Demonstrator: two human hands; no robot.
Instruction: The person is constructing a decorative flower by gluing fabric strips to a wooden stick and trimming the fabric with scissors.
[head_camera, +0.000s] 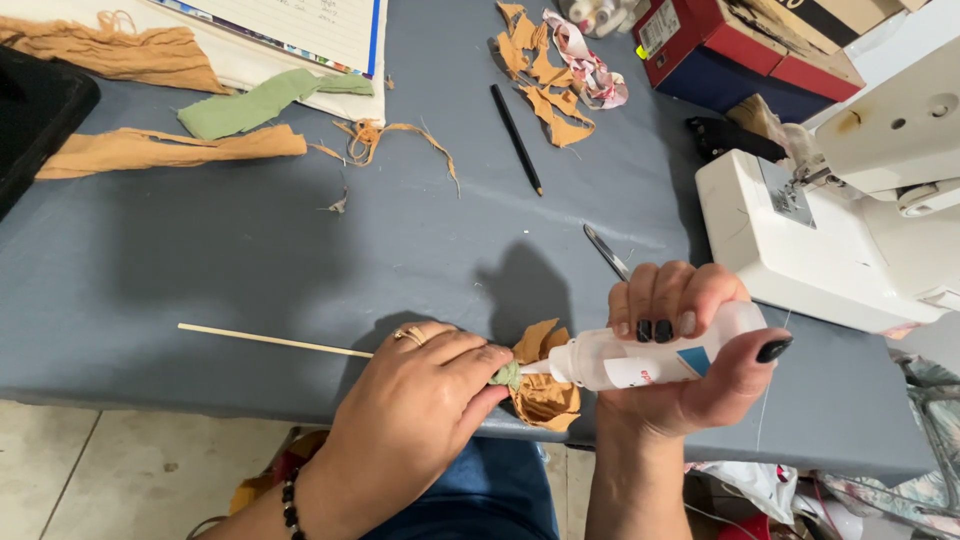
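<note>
Taking the orange fabric flower at the near edge of the grey table as the landmark: well to its far left lie long orange fabric strips and a green fabric strip, and a thin wooden stick runs from the left toward the flower. Just left of the flower, the left hand is closed in a pinch on a small green fabric piece pressed at the flower's base. Beyond the flower lie a black pencil and a heap of orange scraps. Just right of it, the right hand is wrapped around a clear glue bottle held on its side, nozzle touching the green piece. Farther right stands a white sewing machine. The step in hand looks like gluing the green piece to the flower's base; the next move would call for a gentle squeeze, a small bead, and a steady pinch so the fabric does not slip.
</note>
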